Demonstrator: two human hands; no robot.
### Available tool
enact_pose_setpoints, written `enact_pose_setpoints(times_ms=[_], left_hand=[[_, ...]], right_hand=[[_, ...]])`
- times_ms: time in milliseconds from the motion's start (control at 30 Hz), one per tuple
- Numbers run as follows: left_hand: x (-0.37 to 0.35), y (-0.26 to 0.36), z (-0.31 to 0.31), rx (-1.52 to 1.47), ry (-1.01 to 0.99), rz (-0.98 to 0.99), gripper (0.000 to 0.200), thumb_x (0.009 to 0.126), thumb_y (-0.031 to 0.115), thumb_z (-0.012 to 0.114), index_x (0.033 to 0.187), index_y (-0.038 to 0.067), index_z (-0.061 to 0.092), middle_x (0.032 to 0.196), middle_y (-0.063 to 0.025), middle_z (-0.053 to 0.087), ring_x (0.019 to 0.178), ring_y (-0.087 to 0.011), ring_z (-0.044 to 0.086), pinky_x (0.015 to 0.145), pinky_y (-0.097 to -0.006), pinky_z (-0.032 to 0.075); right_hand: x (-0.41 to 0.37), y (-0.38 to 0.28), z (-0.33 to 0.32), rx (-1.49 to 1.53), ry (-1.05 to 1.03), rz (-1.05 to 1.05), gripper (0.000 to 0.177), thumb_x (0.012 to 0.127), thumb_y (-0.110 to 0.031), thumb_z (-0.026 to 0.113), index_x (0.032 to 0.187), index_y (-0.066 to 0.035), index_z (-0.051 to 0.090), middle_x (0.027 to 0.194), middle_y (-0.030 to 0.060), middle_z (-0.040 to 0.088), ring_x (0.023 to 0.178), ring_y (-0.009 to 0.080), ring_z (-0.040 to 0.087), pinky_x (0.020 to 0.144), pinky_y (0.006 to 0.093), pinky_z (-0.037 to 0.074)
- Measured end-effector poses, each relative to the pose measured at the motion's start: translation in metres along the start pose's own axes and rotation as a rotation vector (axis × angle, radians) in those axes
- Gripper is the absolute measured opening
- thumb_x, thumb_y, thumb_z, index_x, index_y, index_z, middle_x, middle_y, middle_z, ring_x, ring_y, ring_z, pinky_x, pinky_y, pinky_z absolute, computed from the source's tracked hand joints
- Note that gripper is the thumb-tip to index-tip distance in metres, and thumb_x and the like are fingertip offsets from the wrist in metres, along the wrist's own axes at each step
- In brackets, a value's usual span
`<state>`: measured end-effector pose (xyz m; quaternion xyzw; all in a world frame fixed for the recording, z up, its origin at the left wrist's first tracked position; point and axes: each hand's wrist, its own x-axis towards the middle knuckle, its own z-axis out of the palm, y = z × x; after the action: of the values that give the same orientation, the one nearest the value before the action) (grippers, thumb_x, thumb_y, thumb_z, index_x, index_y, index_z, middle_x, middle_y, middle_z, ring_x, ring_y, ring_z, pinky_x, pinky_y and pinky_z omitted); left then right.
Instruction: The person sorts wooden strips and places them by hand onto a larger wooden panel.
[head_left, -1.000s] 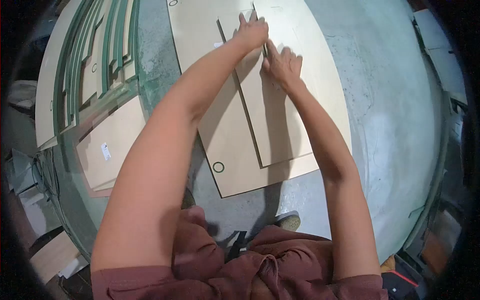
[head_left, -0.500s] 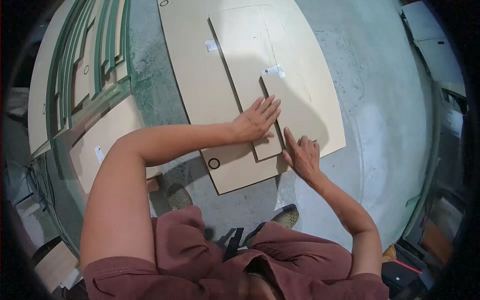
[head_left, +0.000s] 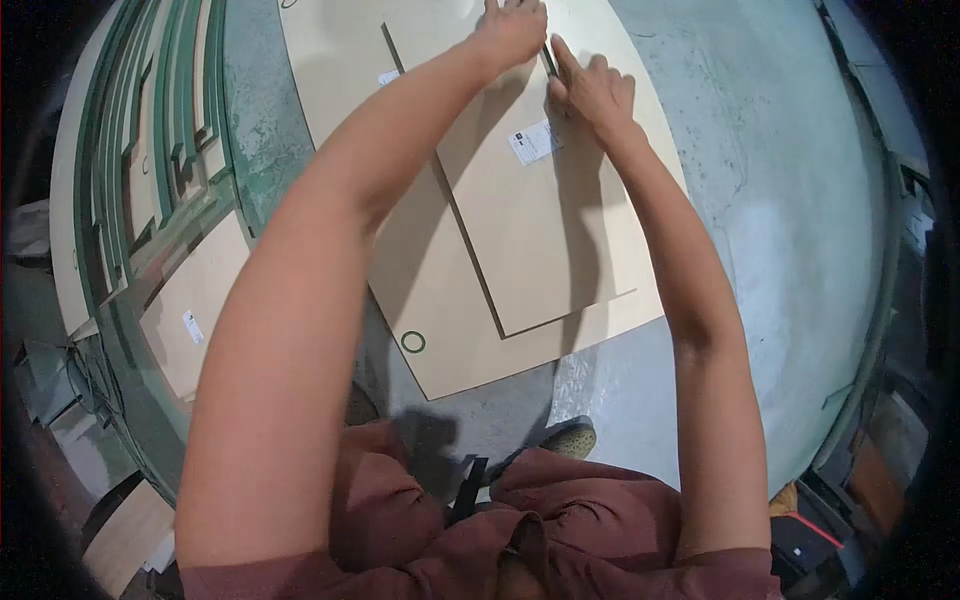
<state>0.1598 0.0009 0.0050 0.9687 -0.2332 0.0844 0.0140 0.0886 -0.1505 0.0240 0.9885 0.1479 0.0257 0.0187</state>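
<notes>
A pale smaller panel (head_left: 592, 48) lies at the far end of a pale middle panel (head_left: 520, 230), which rests on a large bottom panel (head_left: 450, 368). At the smaller panel's dark left edge is my left hand (head_left: 514, 34), its fingers apart and partly cut off by the top of the view. My right hand (head_left: 598, 95) lies at the near left corner, index finger stretched along the edge and the other fingers loosely bent. A white printed label (head_left: 535, 143) shows on the middle panel just below the hands.
Green-edged panels (head_left: 165, 120) are stacked at the left, with another labelled pale panel (head_left: 200, 300) nearer me. A second label (head_left: 388, 77) is partly behind my left forearm. Grey floor (head_left: 760, 230) runs along the right. My shoe (head_left: 570, 438) is by the bottom panel's near edge.
Both hands have moved away from me, toward the far end. The smaller panel has slid away with them, exposing more of the middle panel and its label.
</notes>
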Motion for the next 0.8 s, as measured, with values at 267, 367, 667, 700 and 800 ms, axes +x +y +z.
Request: enact_pose_setpoints(times_ms=[267, 367, 667, 700, 800], left_hand=[[-0.037, 0.021, -0.029, 0.085, -0.03, 0.072, 0.037, 0.082, 0.013, 0.049, 0.115, -0.004, 0.052, 0.128, -0.0171, 0.046, 0.126, -0.0356, 0.035, 0.096, -0.064, 0.025], [-0.093, 0.054, -0.032, 0.124, 0.013, 0.195, 0.043, 0.081, 0.013, 0.047, 0.119, -0.007, 0.048, 0.131, -0.0193, 0.043, 0.129, -0.0361, 0.03, 0.097, -0.064, 0.023], [-0.237, 0.162, -0.059, -0.266, -0.018, 0.474, 0.05, 0.08, 0.016, 0.046, 0.122, -0.011, 0.043, 0.133, -0.0289, 0.035, 0.127, -0.041, 0.031, 0.104, -0.0517, 0.024], [-0.234, 0.164, -0.061, -0.269, -0.019, 0.473, 0.05, 0.08, 0.016, 0.046, 0.122, -0.011, 0.043, 0.133, -0.0289, 0.035, 0.127, -0.041, 0.031, 0.104, -0.0517, 0.024], [-0.211, 0.161, -0.057, -0.225, 0.043, 0.45, 0.049, 0.079, 0.015, 0.047, 0.119, -0.011, 0.045, 0.13, -0.0307, 0.037, 0.125, -0.0423, 0.033, 0.103, -0.0519, 0.025]], right_hand=[[-0.038, -0.005, 0.011, -0.009, 0.128, -0.061, 0.063, 0.076, -0.044, 0.057, 0.134, -0.03, 0.038, 0.085, 0.0141, 0.056, 0.068, 0.0282, 0.06, 0.062, 0.0456, 0.044], [-0.116, -0.014, -0.003, 0.023, 0.064, -0.115, 0.068, 0.075, -0.043, 0.06, 0.136, -0.024, 0.036, 0.077, 0.0142, 0.054, 0.061, 0.0271, 0.058, 0.054, 0.0409, 0.043], [-0.298, 0.014, -0.057, 0.098, -0.244, -0.162, 0.076, 0.069, -0.029, 0.07, 0.137, -0.028, 0.035, 0.081, 0.01, 0.048, 0.067, 0.0233, 0.051, 0.063, 0.038, 0.037], [-0.297, 0.021, -0.055, 0.1, -0.23, -0.171, 0.074, 0.07, -0.027, 0.07, 0.136, -0.029, 0.036, 0.081, 0.0094, 0.048, 0.068, 0.023, 0.05, 0.063, 0.0376, 0.037], [-0.274, 0.04, -0.055, 0.056, -0.177, -0.205, 0.071, 0.071, -0.025, 0.069, 0.134, -0.03, 0.038, 0.081, 0.0085, 0.048, 0.069, 0.0228, 0.05, 0.064, 0.037, 0.036]])
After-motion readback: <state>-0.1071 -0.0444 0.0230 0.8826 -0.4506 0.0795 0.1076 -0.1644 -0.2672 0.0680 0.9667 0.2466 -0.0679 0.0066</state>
